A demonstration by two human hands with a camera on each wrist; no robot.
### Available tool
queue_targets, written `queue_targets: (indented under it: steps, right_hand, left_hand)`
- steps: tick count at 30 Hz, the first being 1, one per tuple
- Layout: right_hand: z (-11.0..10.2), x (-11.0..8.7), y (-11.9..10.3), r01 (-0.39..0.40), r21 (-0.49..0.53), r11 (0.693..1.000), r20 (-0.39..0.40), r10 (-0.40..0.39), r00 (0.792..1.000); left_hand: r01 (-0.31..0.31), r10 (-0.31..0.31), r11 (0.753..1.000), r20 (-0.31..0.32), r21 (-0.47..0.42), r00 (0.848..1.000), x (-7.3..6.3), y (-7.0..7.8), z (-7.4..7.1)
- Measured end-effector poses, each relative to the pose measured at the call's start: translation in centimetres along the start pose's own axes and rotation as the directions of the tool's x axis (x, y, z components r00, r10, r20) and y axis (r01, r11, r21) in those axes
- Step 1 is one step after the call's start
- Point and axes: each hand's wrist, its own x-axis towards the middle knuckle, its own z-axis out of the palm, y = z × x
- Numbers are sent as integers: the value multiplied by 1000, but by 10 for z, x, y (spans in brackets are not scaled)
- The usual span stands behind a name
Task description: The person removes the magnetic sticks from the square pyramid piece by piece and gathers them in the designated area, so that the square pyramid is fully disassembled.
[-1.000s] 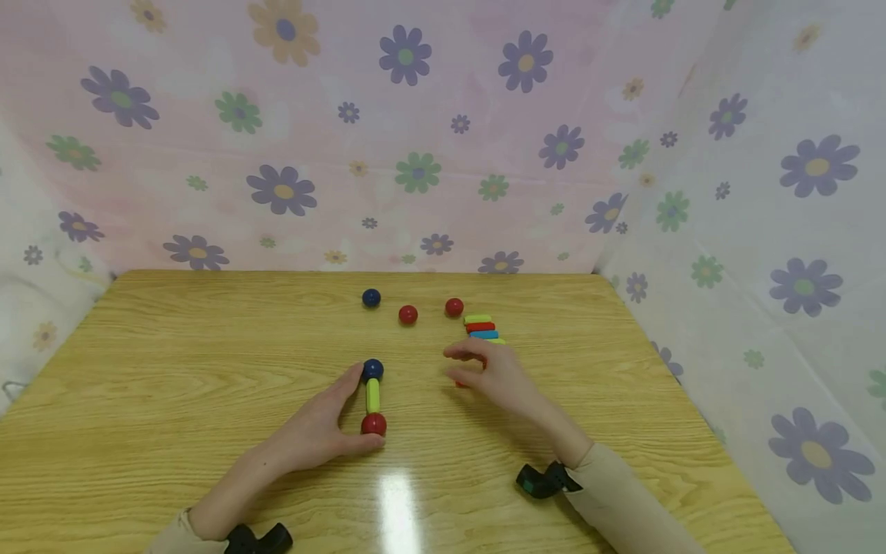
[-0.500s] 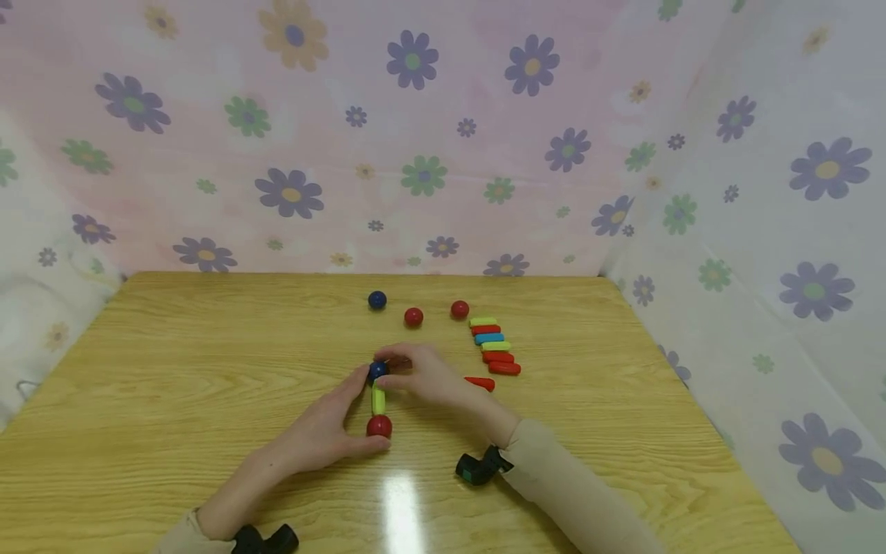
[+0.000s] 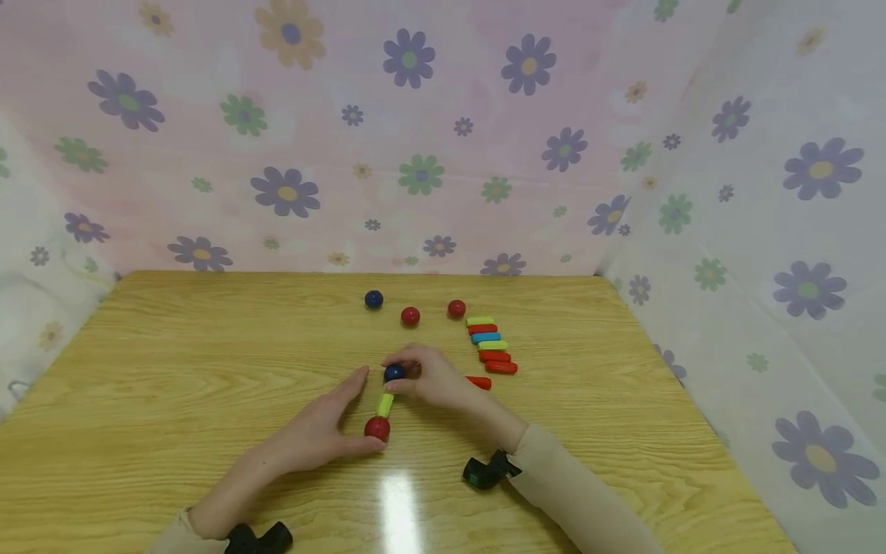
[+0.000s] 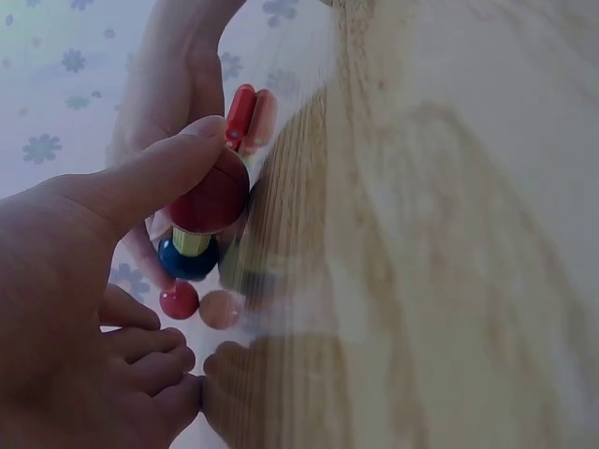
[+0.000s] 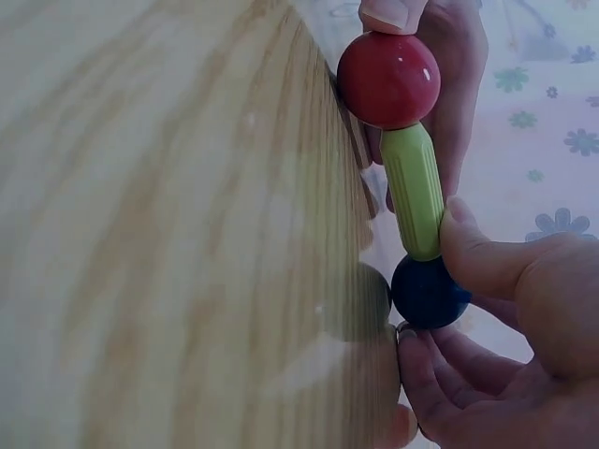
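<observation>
A ribbed yellow-green stick (image 5: 414, 192) joins a red ball (image 5: 388, 79) to a blue ball (image 5: 429, 292), and the three lie in a tilted line on the table. My right hand (image 3: 432, 377) pinches the blue ball between thumb and fingers at the far end. At the near end, the thumb of my left hand (image 3: 314, 427) touches the red ball (image 4: 211, 194). The fingers of that hand stretch forward on the left, apart from the blue ball. In the left wrist view, the stick is mostly hidden behind the red ball.
Farther back on the wooden table (image 3: 208, 331) lie a loose blue ball (image 3: 374, 299) and two red balls (image 3: 411, 316). A column of coloured sticks (image 3: 493, 346) lies to the right. One red stick (image 3: 479, 382) is partly covered by the right hand. Flowered cloth (image 3: 422, 115) hangs behind.
My right hand has come left from beside the coloured sticks and taken the blue ball. The blue end has swung right, away from my left fingertips; the left hand has barely moved.
</observation>
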Motion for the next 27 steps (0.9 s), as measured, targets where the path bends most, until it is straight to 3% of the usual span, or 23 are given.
queue_targets:
  steps: [10, 14, 20, 27]
  right_hand:
    - [-6, -17, 1, -14, -24, 1000, -55, 12, 998]
    - [-9, -23, 2, -14, -69, 997, -69, 9, 998]
    - [-11, -33, 6, -23, -146, 989, -56, 15, 998]
    - [-11, -43, 7, -6, -161, 987, -57, -3, 998]
  left_hand:
    - [-12, 12, 1000, 4, -18, 1000, -3, -2, -5]
    - [-23, 24, 1000, -19, 15, 1000, -3, -4, -7]
    - [-30, 33, 998, -59, 48, 998, -2, -6, -9]
    - [-46, 50, 999, -167, 29, 985, 0, -1, -7]
